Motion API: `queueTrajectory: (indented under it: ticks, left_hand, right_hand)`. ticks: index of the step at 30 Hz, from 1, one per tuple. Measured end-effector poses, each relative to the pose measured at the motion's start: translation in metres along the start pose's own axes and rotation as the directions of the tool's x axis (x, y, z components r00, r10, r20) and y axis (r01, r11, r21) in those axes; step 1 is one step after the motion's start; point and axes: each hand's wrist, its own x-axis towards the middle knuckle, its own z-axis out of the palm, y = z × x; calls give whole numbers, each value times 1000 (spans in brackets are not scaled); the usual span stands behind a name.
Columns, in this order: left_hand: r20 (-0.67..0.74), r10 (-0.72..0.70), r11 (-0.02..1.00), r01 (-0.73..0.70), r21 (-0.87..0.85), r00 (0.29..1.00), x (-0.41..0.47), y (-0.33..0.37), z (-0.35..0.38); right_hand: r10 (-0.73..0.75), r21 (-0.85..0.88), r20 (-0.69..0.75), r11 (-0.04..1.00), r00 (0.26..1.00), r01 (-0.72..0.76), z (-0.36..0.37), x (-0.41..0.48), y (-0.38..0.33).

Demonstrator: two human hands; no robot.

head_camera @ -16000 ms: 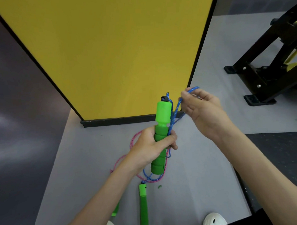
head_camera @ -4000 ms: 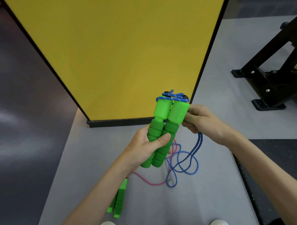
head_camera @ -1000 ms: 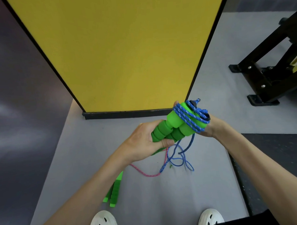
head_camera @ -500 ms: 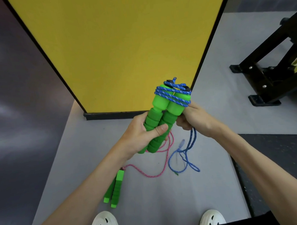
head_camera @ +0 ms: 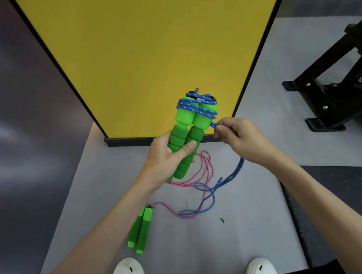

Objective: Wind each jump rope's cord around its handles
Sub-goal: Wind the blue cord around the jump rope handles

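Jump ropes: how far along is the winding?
Done: a few turns of blue cord circle the tops of the held handles. In hand: left hand grips that pair, right hand pinches the cord. Left: loose blue cord trails to the floor; the pink cord lies there unwound by the other handles.

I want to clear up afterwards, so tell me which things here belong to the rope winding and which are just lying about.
In the job: held green handles in the left hand; blue cord, partly wound, pinched by the right hand; pink cord and second green handles on the floor.
Lying about: yellow panel; black rack; green scrap.
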Motion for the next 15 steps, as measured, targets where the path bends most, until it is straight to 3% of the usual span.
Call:
queueTrajectory:
  ticks: [8,15]
  left_hand:
    - [-198,30,982,8,186,980,7,-10,-9]
    - [-251,104,908,11,418,962,10,-11,-7]
  right_hand:
    - [-13,-108,18,994,1000,15,-3,0,-15]
    - [-27,-173,17,985,999,29,2,1,-31]
